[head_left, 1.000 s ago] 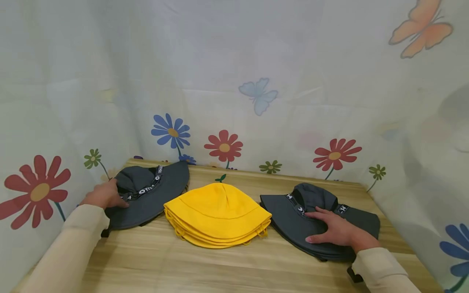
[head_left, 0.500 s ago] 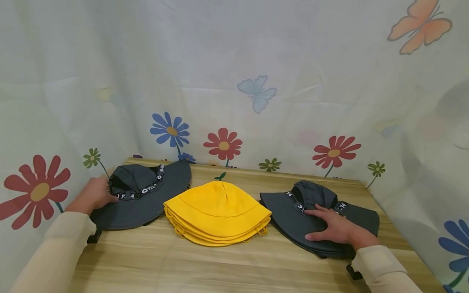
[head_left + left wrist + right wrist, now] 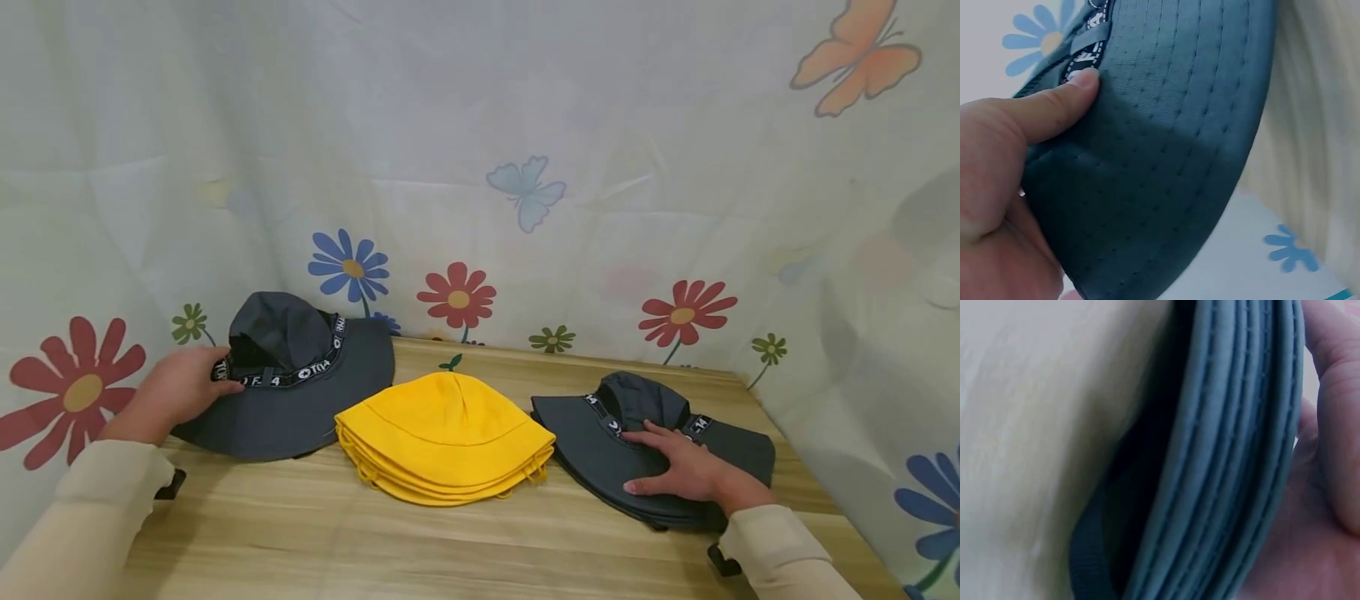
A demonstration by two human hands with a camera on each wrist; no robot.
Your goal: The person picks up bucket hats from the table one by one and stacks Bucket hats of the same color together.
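Observation:
A dark grey bucket hat point(image 3: 300, 392) with a lettered black band is raised at the table's left, its crown puffed up. My left hand point(image 3: 176, 392) grips its brim, thumb on top point(image 3: 1054, 103) and fingers under the stitched brim point(image 3: 1160, 175). In the middle lies a stack of yellow bucket hats point(image 3: 446, 437). At the right, my right hand point(image 3: 686, 471) rests flat on a stack of dark grey hats point(image 3: 600, 442). The right wrist view shows that stack's layered brim edges point(image 3: 1235, 456) against my palm.
The wooden table point(image 3: 420, 550) is closed in at the back and sides by a white curtain point(image 3: 525, 125) printed with flowers and butterflies. Black clips point(image 3: 723, 560) sit by each sleeve near the front edge.
My left hand has lifted the left grey hat's brim off the table and drawn it left, and its crown has risen. The right hand has stayed on its stack.

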